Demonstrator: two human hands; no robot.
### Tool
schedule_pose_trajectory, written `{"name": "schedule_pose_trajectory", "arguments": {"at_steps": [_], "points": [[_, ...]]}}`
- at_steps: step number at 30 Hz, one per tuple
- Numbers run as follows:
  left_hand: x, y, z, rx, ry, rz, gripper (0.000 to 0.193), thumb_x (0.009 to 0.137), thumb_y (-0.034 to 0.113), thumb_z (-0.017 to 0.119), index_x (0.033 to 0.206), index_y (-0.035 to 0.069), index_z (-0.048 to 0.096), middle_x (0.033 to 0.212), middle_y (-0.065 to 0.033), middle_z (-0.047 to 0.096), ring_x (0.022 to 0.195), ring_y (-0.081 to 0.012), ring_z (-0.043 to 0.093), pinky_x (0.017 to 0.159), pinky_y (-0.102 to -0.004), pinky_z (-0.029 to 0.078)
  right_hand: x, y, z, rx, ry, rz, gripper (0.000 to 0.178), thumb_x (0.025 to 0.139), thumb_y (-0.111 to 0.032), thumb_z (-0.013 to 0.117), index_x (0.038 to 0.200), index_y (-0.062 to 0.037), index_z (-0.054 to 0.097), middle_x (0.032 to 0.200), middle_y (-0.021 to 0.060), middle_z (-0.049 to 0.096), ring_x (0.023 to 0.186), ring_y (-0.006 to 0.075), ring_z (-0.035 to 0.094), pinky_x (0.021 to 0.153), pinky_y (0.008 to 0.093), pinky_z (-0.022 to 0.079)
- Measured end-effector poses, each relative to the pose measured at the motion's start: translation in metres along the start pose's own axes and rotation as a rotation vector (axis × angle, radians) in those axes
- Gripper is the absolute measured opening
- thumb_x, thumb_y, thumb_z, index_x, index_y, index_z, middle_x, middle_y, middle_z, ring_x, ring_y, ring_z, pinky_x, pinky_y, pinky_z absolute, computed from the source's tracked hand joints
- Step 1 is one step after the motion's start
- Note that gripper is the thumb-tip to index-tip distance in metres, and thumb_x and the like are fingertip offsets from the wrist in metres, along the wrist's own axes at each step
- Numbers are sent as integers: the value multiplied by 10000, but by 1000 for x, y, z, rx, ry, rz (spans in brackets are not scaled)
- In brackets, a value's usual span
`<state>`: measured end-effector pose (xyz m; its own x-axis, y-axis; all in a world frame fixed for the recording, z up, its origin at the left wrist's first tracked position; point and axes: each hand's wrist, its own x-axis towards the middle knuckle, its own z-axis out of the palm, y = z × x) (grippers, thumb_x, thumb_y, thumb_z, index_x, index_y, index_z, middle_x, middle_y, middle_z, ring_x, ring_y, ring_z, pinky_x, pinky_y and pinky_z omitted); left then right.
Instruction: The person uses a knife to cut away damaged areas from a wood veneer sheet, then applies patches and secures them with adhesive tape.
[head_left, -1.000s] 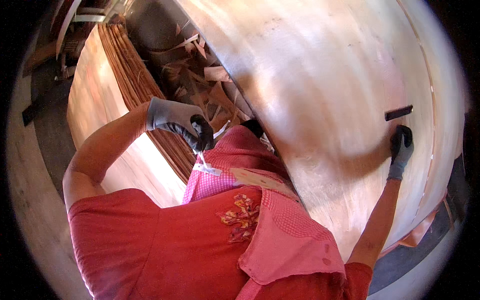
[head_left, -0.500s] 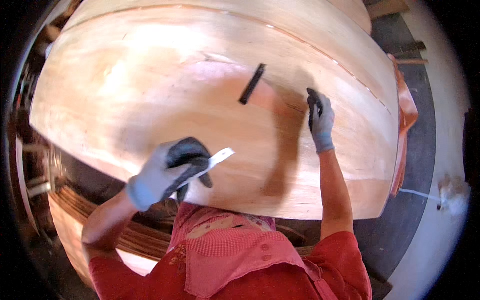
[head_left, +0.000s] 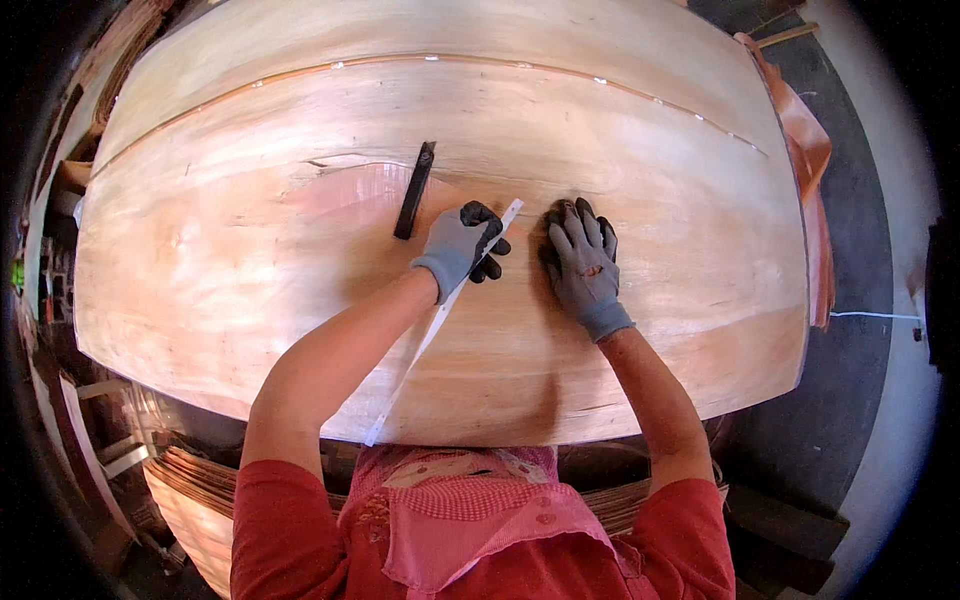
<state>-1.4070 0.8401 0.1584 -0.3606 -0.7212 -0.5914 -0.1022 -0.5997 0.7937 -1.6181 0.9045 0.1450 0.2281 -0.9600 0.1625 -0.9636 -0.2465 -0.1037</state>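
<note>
Left hand (head_left: pixel 468 245), fingers curled, pinches a white strip (head_left: pixel 433 333) slanting from seven to one o'clock, best held taut; at three o'clock the seemingly empty right hand (head_left: pixel 582 260) rests half-spread on the wood sheet (head_left: pixel 230 270).

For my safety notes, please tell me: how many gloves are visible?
2: one grey-black glove on the left hand, which holds a white strip; another on the right hand, over the wooden sheet. Others could be hidden.
</note>
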Motion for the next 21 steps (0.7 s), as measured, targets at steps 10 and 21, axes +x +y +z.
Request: {"name": "schedule_pose_trajectory", "arguments": {"at_steps": [10,21], "points": [[15,-9,3,62,60,18,216,942,237,570,941,32,636,763,-128,697,463,-199,636,341,-285,429,25,-14,15,225,-25,-238,544,906,-183,547,1418,-73,397,1499,125,389,1414,269,326,1114,467,297],[-27,-21,-9,-121,30,-11,290,935,299,593,1017,23,627,828,-152,703,464,-213,638,341,-282,436,27,-18,11,-32,-134,-334,493,925,-190,486,1416,-198,440,1505,116,371,1402,275,343,1094,490,321]]}}
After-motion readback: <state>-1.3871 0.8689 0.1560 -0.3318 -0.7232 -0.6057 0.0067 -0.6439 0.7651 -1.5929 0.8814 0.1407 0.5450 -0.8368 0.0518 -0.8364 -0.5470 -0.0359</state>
